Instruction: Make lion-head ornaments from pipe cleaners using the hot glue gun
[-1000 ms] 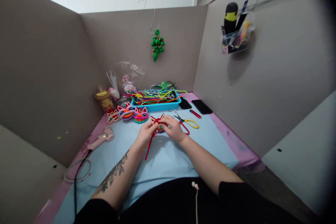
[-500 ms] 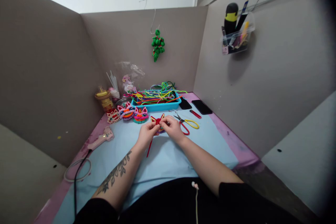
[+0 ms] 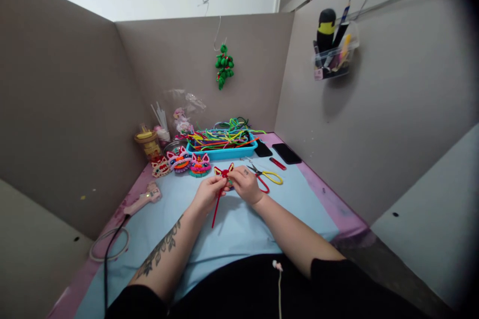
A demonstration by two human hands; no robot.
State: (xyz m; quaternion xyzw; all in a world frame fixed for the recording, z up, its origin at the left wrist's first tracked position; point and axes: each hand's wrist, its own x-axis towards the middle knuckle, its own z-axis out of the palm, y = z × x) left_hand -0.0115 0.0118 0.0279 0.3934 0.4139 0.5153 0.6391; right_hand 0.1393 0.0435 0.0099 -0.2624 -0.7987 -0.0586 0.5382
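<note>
An eared figure point(image 3: 224, 172) sits above the worktop point(image 3: 245, 229), fingers of the left hand point(image 3: 208, 191) clamped on it, those of the right hand point(image 3: 245, 184) pinched together beside it, apparently mid-shaping with a red stem point(image 3: 216, 212), the next bend likely calling for a steady left hold.

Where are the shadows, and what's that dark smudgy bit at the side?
Head view: a soft shadow sits on the grey panel below the clear holder, a fainter one on the blue cloth near the left hand and right hand; head view again: the black patch at the right edge is too blurry to name.
</note>
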